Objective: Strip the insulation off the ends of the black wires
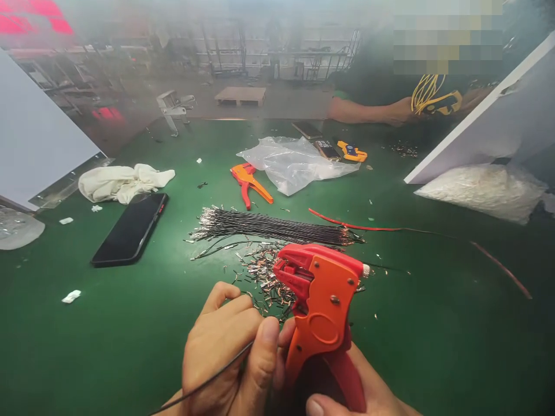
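My left hand (229, 352) pinches a thin black wire (212, 378) between thumb and fingers; the wire trails down toward the bottom edge. Close on its right, my right hand (359, 381) is wrapped round the handles of a red and orange wire stripper (323, 294), held upright with its jaws facing left. The wire's tip is hidden by my left fingers. Beyond the tool lies a bundle of black wires (273, 225) with metal ends at the left and bare copper at the right. Cut scraps of wire and insulation (269, 277) are heaped just in front of the bundle.
A second wire stripper (251, 184), a clear plastic bag (299, 162), a phone (132, 228) and white gloves (124, 180) lie on the green table (143, 341). A red wire (355, 225) stretches right. Opposite, a person's hands (401, 110) hold yellow wires and a yellow tool.
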A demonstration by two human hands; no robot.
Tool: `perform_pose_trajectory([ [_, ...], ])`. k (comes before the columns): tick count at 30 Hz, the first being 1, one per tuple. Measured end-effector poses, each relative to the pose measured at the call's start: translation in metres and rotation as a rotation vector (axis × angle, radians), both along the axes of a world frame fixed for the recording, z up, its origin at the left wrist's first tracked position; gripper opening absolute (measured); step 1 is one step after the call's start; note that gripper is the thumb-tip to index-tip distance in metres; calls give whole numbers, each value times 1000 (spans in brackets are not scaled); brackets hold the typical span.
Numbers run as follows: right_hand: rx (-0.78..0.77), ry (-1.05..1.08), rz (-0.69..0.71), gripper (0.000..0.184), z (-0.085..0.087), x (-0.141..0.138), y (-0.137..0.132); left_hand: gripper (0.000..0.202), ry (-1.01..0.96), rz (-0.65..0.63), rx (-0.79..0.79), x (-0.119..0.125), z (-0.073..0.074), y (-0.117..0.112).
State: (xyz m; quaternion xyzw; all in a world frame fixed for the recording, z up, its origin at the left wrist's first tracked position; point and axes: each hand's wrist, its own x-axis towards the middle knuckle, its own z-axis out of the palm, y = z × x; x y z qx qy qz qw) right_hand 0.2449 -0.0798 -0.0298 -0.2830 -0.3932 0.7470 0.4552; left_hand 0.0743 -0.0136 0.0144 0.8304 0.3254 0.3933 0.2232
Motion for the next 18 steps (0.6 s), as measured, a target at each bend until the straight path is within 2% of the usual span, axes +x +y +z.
perform_pose_trajectory([
  [7,26,4,6,28,-1,-6,3,31,20,-5,8,-2,-6,0],
  [14,-54,-100,-20,38,2,-3,3,31,-1,-13,32,-1,-11,0],
  [18,-34,-99,-42,41,0,-2,2,33,-6,-12,64,-1,-8,1],
])
